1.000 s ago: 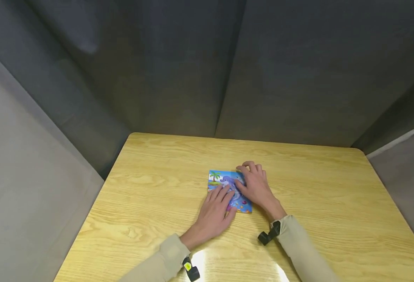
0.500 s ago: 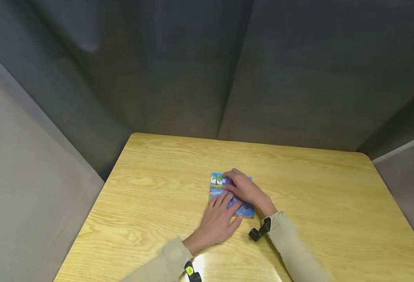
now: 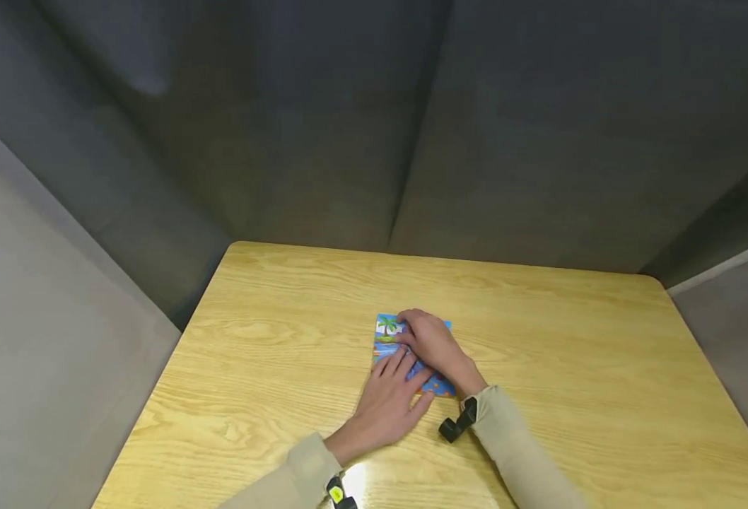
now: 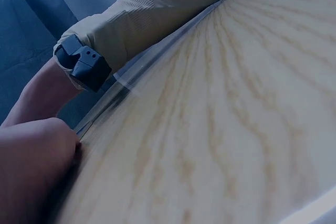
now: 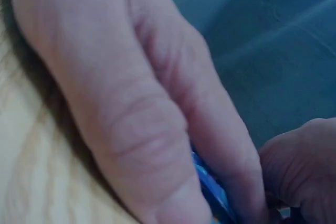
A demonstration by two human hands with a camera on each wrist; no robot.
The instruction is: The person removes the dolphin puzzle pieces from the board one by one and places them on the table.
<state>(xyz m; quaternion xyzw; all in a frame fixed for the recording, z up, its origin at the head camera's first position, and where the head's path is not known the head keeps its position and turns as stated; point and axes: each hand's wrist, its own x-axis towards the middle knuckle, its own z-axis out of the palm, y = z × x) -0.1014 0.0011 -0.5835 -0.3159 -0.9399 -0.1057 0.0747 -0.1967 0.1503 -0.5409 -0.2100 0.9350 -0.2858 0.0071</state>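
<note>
A small square picture (image 3: 386, 348) with a palm tree and blue sea lies flat on the wooden table. Both hands cover much of it. My left hand (image 3: 387, 404) rests on its lower left part, fingers spread and nearly straight. Over the upper middle, my right hand (image 3: 436, 344) touches the picture with bent fingers, their tips near the palm tree. The right wrist view shows the right thumb (image 5: 142, 129) beside another finger, with a strip of blue picture between them. In the left wrist view only part of a hand (image 4: 31, 161) shows at the lower left.
The wooden table (image 3: 272, 339) reaches out on all sides of the picture. Dark curtains (image 3: 310, 141) hang behind its far edge, with a grey panel (image 3: 49, 339) on the left. Each wrist wears a small black camera (image 3: 458, 422).
The right hand has moved left from the picture's right edge to over its upper middle, now hiding the dolphin's head. The left hand stays on the picture, its fingers a little more spread.
</note>
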